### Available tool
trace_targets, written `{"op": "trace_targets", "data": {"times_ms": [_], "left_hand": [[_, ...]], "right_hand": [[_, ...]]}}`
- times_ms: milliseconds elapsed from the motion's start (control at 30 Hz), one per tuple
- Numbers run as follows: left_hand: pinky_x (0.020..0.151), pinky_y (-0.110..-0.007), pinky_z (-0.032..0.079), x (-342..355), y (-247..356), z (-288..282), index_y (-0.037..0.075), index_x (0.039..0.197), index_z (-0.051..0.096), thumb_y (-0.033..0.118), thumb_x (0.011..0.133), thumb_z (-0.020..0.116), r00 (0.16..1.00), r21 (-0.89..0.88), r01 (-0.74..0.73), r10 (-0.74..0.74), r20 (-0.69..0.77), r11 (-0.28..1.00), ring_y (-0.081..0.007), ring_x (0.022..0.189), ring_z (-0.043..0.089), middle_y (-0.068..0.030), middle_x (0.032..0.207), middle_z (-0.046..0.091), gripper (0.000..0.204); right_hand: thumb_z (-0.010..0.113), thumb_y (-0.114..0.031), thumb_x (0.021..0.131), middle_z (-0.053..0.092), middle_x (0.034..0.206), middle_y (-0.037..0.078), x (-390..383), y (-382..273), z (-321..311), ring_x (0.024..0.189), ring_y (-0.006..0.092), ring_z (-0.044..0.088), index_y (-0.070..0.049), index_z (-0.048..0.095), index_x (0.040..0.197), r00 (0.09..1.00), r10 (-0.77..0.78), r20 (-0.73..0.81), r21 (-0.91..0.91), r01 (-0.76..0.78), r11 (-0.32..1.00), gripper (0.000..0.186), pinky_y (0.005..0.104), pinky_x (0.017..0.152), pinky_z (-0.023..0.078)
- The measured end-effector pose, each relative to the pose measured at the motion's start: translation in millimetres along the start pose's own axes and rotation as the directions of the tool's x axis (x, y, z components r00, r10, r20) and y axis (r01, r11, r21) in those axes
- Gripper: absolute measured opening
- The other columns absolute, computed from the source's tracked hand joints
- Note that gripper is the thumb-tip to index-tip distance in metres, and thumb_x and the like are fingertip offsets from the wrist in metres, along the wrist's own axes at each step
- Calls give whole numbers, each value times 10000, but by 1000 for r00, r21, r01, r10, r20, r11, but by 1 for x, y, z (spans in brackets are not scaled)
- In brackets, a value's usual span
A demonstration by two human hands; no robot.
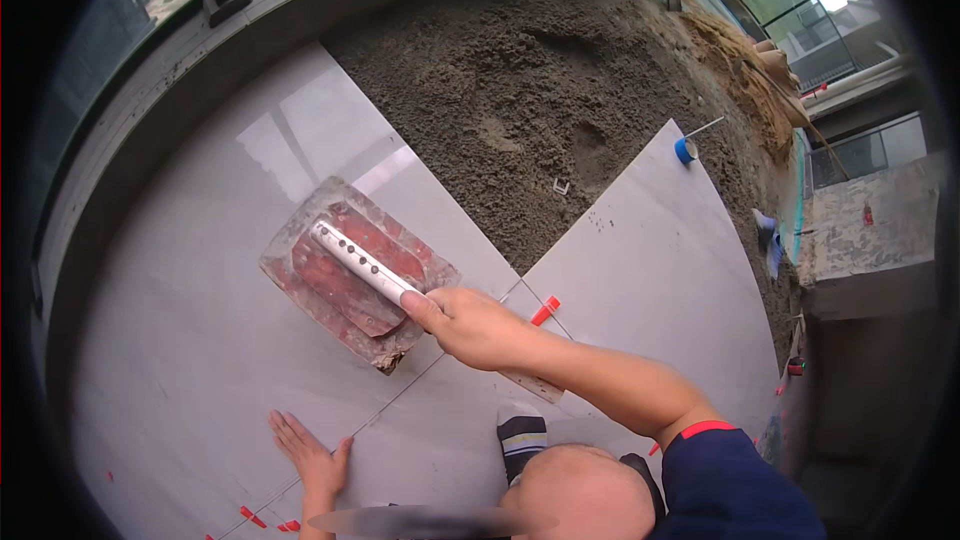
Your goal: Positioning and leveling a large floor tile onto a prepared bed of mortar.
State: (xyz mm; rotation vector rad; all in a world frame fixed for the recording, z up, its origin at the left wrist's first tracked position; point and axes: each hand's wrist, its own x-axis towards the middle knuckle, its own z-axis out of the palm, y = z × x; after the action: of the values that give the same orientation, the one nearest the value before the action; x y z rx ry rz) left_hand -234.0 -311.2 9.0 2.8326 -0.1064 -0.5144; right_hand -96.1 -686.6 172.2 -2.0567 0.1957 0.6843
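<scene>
My right hand grips the near end of the white handle of a plastering float. The float's blade is smeared with reddish-brown mortar and lies flat on a glossy grey floor tile. My left hand rests palm down on the tile nearer to me, fingers spread, holding nothing. A red levelling wedge sticks up from the joint just right of my right hand.
A bed of dark sandy mortar lies beyond the laid tiles, with a small white clip in it. A blue roll sits at the far corner of the right tile. Red clips and a socked foot are near me.
</scene>
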Motion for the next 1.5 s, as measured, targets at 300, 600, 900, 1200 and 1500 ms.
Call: {"op": "trace_targets", "data": {"times_ms": [300, 600, 900, 1200, 1500], "left_hand": [[1197, -596, -5, 2, -3, 3, -76, 1551, -41, 566, 809, 703, 1000, 16, 25, -26, 16, 1000, -458, 1517, -76, -308, 1627, -61, 1232], [1220, -539, 9, 23, -50, -7, -102, 1544, 28, 502, 914, 615, 986, -149, 119, -135, -100, 982, -420, 1530, -24, -285, 1638, 16, 1051], [1240, -471, 50, 61, -132, -18, -104, 1540, 123, 587, 960, 470, 714, -156, 530, -539, -447, 833, -379, 1535, 53, -279, 1630, 112, 966], [1245, -450, 61, 74, -132, -27, -113, 1532, 155, 606, 942, 494, 556, -288, 674, -724, -408, 680, -356, 1537, 69, -256, 1636, 125, 991], [1243, -451, 63, 75, -138, -31, -116, 1525, 161, 556, 946, 505, 518, -251, 687, -702, -488, 682, -364, 1531, 94, -262, 1629, 146, 951]], "right_hand": [[336, -565, 1043, 659, 795, 251, -10, 9, 19, 796, 467, 645, 25, 598, 1019, 945, -15, -326, -14, 11, 1000, 646, 525, 739, 491], [307, -629, 1018, 695, 930, 283, 29, 52, 89, 941, 459, 663, 24, 682, 992, 977, 147, 157, -231, -108, 967, 753, 523, 836, 510], [343, -672, 1007, 465, 594, -14, -7, -15, 17, 475, 96, 445, -66, 523, 780, 961, 269, 68, 164, -277, 947, 672, 289, 451, 384], [325, -685, 1001, 362, 532, -24, -48, 21, 4, 356, 65, 346, -82, 456, 816, 608, 1, -794, 297, 387, 873, 644, 233, 319, 276], [289, -703, 998, 395, 508, -12, 47, -55, 42, 373, 116, 373, -100, 446, 699, 972, 203, 121, 136, -219, 966, 692, 317, 373, 321]]}}
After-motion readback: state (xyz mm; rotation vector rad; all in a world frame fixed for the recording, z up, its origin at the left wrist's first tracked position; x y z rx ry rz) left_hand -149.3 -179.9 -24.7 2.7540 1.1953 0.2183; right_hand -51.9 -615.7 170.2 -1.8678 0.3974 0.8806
